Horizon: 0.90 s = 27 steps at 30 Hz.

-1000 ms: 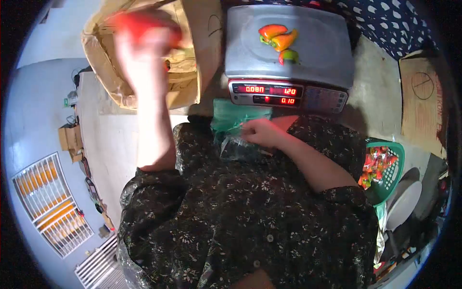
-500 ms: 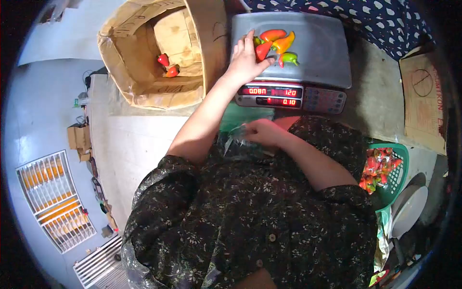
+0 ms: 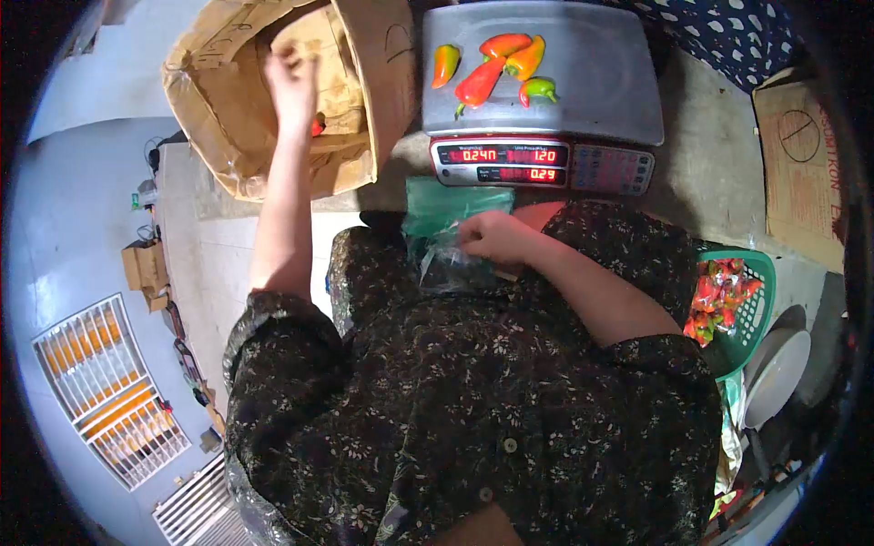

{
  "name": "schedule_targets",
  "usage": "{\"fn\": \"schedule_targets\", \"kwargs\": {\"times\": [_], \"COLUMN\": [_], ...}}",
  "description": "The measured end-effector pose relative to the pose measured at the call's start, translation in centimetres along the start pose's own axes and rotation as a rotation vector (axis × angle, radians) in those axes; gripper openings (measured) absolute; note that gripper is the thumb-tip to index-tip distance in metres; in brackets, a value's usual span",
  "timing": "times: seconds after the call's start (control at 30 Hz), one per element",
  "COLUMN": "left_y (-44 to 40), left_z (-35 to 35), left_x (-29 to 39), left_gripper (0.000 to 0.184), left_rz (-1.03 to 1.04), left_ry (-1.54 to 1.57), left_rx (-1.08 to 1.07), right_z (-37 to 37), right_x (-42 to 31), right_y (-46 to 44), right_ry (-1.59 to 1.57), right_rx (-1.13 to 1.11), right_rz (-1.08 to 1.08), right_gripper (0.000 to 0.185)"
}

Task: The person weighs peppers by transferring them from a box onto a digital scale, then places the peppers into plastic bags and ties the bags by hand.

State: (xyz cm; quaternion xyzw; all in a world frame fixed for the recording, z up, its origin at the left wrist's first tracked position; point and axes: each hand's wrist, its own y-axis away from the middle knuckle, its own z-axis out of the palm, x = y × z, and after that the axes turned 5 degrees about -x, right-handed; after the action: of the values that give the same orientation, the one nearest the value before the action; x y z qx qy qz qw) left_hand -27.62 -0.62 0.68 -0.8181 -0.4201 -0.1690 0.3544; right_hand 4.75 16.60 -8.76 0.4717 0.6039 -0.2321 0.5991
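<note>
My left hand (image 3: 293, 86) is inside the mouth of the tall cardboard box (image 3: 396, 100). Its fingers are smeared by motion, so what they hold cannot be made out. Below it, part of a red pepper (image 3: 318, 126) shows in the box. My right hand (image 3: 496, 241) lies over my lap, fingers closed on a clear plastic bag (image 3: 442, 259). Several peppers rest on the scale's metal pan (image 3: 592, 82): an orange-yellow pepper (image 3: 445, 65) at the left, a long red pepper (image 3: 480, 84), a red-orange pepper (image 3: 505, 45), a yellow pepper (image 3: 525, 59) and a green pepper (image 3: 539, 89).
Red digits glow on the scale's display (image 3: 501, 164). A green basket (image 3: 760, 300) of bagged red peppers (image 3: 719, 300) stands at my right, beside a white round dish (image 3: 778, 378). Another cardboard box (image 3: 801, 164) is at the far right, and dark patterned cloth (image 3: 719, 36) hangs behind the scale.
My left hand has left the peppers on the scale and moved left into the box. The peppers now lie more spread out. The display reading has risen. My right hand stays at the bag.
</note>
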Motion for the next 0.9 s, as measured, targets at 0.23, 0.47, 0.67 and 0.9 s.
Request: {"fn": "schedule_targets", "kwargs": {"times": [0.23,0.47,0.67,0.9], "left_y": [5.5,4.5,3.5,4.6], "left_z": [7.2,4.2,2.1,0.7], "left_x": [-11.7,-1.9,1.9,17.7], "left_gripper": [0.057,0.055,0.032,0.032], "left_rz": [-0.216,-0.24,-0.208,0.29], "left_ry": [-0.12,-0.102,-0.075,0.713], "left_rx": [-0.893,-1.165,-0.485,0.174], "right_z": [-0.1,-0.1,-0.1,-0.7], "right_x": [0.4,0.7,0.8,-1.5], "right_y": [-0.5,-0.3,-0.2,0.2], "right_ry": [0.013,0.006,0.021,-0.081], "right_rx": [0.002,0.007,-0.021,-0.034], "right_rz": [-0.03,-0.062,-0.012,-0.01], "right_gripper": [0.028,0.024,0.025,0.03]}}
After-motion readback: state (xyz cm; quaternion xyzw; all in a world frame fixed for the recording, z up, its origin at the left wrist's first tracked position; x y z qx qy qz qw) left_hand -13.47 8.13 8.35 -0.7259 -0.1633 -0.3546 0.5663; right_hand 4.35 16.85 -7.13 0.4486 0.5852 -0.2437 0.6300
